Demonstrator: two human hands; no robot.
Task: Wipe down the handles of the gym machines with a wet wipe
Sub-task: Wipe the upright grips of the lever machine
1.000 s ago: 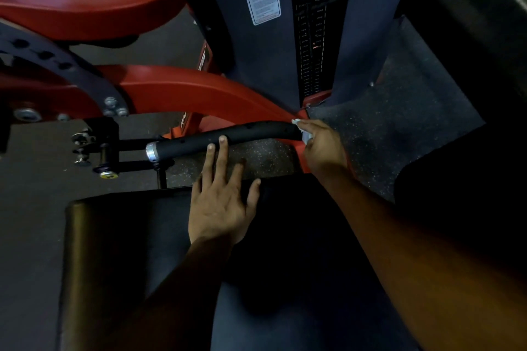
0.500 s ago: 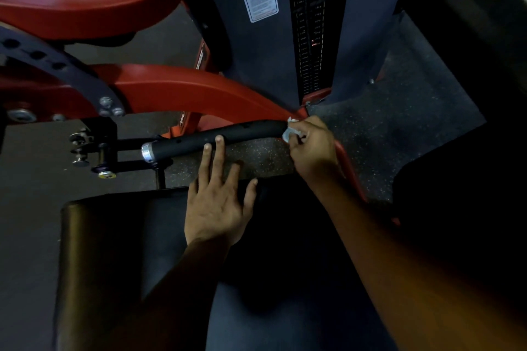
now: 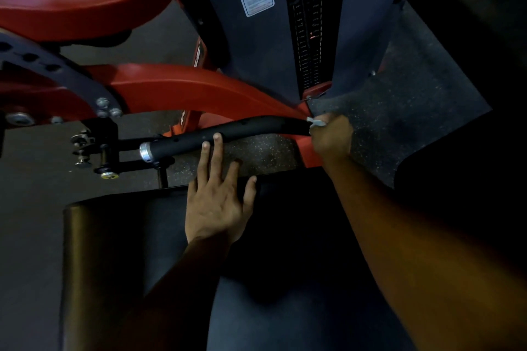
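A black padded handle (image 3: 228,134) with a silver end cap runs across the middle of the view, below a red machine arm (image 3: 185,88). My right hand (image 3: 332,137) grips the handle's right end with a white wet wipe (image 3: 316,122) bunched under its fingers; only a scrap of the wipe shows. My left hand (image 3: 218,196) lies flat on the front edge of the black seat pad (image 3: 114,236), fingers straight, two fingertips touching the handle's near side.
A dark weight stack tower (image 3: 285,37) with a white label stands behind the handle. A red pad (image 3: 85,0) curves at the top left. Bolts and a pin assembly (image 3: 94,148) sit left of the handle. Speckled rubber floor (image 3: 413,111) lies to the right.
My right hand slid left along the handle with the wipe, then back to its right end. My left hand has stayed in place on the pad.
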